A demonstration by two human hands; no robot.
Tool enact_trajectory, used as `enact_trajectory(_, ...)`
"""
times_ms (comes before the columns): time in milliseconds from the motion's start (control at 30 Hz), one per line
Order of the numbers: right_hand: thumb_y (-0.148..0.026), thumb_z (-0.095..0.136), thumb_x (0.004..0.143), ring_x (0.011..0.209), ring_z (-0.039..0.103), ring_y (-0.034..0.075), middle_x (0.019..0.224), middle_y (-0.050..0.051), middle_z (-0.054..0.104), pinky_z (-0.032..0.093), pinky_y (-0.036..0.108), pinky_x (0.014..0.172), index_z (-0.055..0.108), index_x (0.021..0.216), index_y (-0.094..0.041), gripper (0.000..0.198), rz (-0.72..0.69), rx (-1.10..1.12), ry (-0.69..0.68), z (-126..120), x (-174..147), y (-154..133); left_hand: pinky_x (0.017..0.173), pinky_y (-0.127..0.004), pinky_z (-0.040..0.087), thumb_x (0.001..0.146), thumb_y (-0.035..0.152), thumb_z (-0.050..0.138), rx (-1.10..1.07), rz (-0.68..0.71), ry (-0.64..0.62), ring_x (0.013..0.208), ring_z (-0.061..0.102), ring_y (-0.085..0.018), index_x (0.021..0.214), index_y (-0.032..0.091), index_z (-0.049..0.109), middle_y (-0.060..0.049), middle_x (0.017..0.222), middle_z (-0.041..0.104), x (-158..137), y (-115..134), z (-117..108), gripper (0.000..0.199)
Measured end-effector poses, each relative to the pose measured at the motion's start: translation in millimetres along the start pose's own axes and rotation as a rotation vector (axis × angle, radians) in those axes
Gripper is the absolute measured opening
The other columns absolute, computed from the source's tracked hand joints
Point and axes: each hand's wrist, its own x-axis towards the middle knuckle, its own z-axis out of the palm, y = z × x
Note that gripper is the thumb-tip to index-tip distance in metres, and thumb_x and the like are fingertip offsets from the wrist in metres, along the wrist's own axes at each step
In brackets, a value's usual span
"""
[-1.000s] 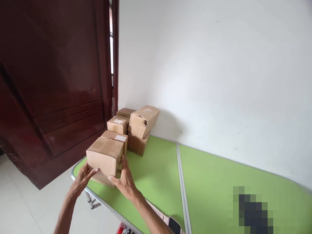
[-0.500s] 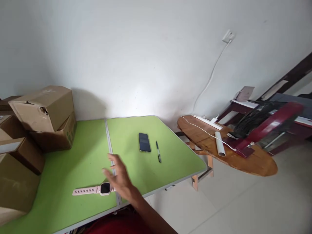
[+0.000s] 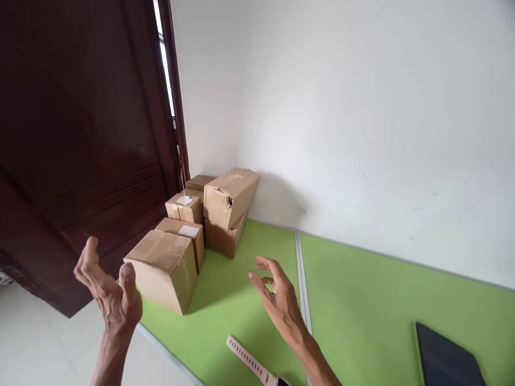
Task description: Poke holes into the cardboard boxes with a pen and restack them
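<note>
Cardboard, plain brown — the nearest box (image 3: pixel 163 271) sits at the left end of the green table (image 3: pixel 362 300), right by the near edge, and nobody holds it now. A second ago both hands clasped it; now the left hand (image 3: pixel 108 292) hovers just beside it, fingers spread, the right hand (image 3: pixel 277 297) likewise released above the tabletop. Behind, more boxes (image 3: pixel 219 206) are stacked into the wall corner — a pink watch strap (image 3: pixel 249 364) and a dark phone (image 3: pixel 446 356) lie nearer.

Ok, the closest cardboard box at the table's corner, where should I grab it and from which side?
Take the nearest box by its two opposite side faces, one open hand on each, coming from the table edge. Left hand and right hand already flank it; other boxes block its far side.
</note>
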Motion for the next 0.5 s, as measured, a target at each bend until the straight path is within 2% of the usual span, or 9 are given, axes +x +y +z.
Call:
enact_trajectory(67,-0.078,0.076,0.081,0.130,0.064,0.040,0.147,0.022,0.062,0.060,0.056,0.102,0.060,0.138,-0.021,0.082,0.003,0.033,0.074,7.8,35.4,-11.1,0.125,-0.064,0.037,0.105,0.065,0.049,-0.039,0.053,-0.126,0.153,0.041,-0.043,0.166,0.015,0.042,-0.023,0.162,0.050,30.2,20.1,9.9,0.079)
enact_trajectory(133,-0.083,0.077,0.076,0.139,0.058,0.042,0.157,0.024,0.054,0.056,0.057,0.109,0.052,0.147,-0.021,0.098,0.007,0.064,0.140,8.1,68.8,-18.1,0.124,-0.065,0.037,0.102,0.068,0.052,-0.057,0.068,-0.342,0.151,0.044,-0.043,0.163,0.018,0.046,-0.021,0.160,0.053,62.5,35.8,29.7,0.079)
enact_trajectory(267,-0.090,0.064,0.082,0.155,0.046,0.040,0.170,0.023,0.043,0.046,0.055,0.122,0.044,0.157,-0.021,0.103,0.023,0.118,0.188,0.5,135.9,-18.0,0.124,-0.074,0.033,0.095,0.079,0.047,-0.047,0.083,-0.787,0.152,0.045,-0.048,0.165,0.015,0.040,-0.025,0.159,0.051,104.0,58.8,95.1,0.095)
enact_trajectory(333,-0.094,0.057,0.082,0.160,0.040,0.040,0.174,0.023,0.038,0.043,0.057,0.125,0.042,0.161,-0.021,0.109,0.059,0.158,0.198,-2.7,171.6,-11.9,0.125,-0.077,0.028,0.085,0.082,0.058,-0.028,0.104,-0.865,0.154,0.042,-0.053,0.165,0.011,0.039,-0.029,0.161,0.050,106.5,70.3,129.3,0.109)
enact_trajectory(400,-0.098,0.050,0.082,0.163,0.035,0.042,0.178,0.022,0.032,0.040,0.060,0.127,0.039,0.166,-0.021,0.115,0.095,0.198,0.198,-4.9,206.3,-3.8,0.127,-0.076,0.027,0.075,0.081,0.070,-0.027,0.109,-0.886,0.157,0.039,-0.056,0.166,0.010,0.037,-0.031,0.165,0.046,99.7,82.7,156.9,0.119)
enact_trajectory(500,-0.100,0.043,0.083,0.167,0.030,0.041,0.181,0.017,0.032,0.034,0.063,0.130,0.043,0.167,-0.024,0.113,0.094,0.258,0.164,-6.8,248.7,8.9,0.126,-0.074,0.029,0.069,0.078,0.078,-0.010,0.075,-0.899,0.158,0.037,-0.058,0.170,0.010,0.031,-0.035,0.169,0.041,83.5,98.5,182.2,0.131)
